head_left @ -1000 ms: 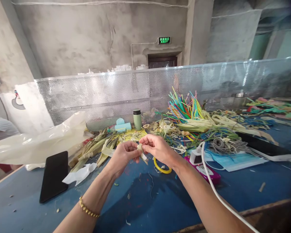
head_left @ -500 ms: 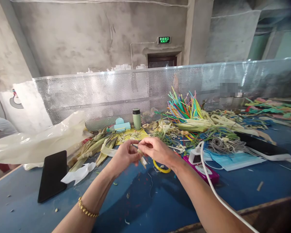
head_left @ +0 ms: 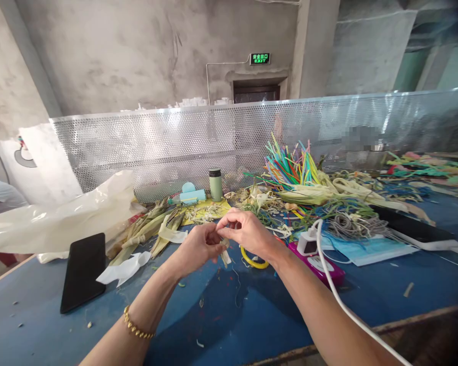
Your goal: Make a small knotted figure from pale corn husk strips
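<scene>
The strip (head_left: 226,256) hangs steeper below the fingertips than a second ago — less slanted. The left hand (head_left: 199,245) pinches it above the table (head_left: 221,320); the right hand's (head_left: 248,231) bunched fingertips meet the left's — whether gripping, I cannot tell.

The blue tabletop (head_left: 252,330) carries a black phone (head_left: 83,272) and a white scrap (head_left: 124,269) at nine o'clock, dry husks (head_left: 140,233) at ten, a yellow sheet (head_left: 224,205) at twelve, and a magenta device (head_left: 313,266) and a light-blue face mask (head_left: 379,253) at three.
</scene>
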Demonstrator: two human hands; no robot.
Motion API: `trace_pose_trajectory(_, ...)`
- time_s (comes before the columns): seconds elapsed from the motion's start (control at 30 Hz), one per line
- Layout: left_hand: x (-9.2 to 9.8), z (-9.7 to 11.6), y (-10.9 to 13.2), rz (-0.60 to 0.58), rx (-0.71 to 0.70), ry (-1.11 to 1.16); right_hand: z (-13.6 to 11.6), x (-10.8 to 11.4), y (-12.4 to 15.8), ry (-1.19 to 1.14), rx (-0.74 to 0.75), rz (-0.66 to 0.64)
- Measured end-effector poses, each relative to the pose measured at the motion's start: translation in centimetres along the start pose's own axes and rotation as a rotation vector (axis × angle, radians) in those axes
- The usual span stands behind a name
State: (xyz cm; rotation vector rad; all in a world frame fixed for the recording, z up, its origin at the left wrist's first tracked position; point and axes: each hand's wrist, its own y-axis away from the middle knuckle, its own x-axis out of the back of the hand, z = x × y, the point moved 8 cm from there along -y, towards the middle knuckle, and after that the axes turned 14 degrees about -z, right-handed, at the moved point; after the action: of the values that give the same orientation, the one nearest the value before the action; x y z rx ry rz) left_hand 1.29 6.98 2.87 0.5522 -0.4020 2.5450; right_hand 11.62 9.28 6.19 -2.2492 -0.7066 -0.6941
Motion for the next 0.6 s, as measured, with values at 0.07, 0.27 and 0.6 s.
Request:
trace_pose_trajectory(0.07,-0.2,0.0,0.1,-0.027,0.022,0.025,-0.1,-0.2,-0.1,-0.053,0.022,-0.036)
trace_pose_trajectory(0.27,-0.4,-0.6,0.2,-0.07,0.052,0.117,-0.4,0.1,0.1,-0.087,0.039,0.055)
trace_pose_trajectory(0.6,0.0,-1.2,0.1,0.015,0.068,0.207,-0.2,-0.5,-0.1,-0.122,0.047,0.019)
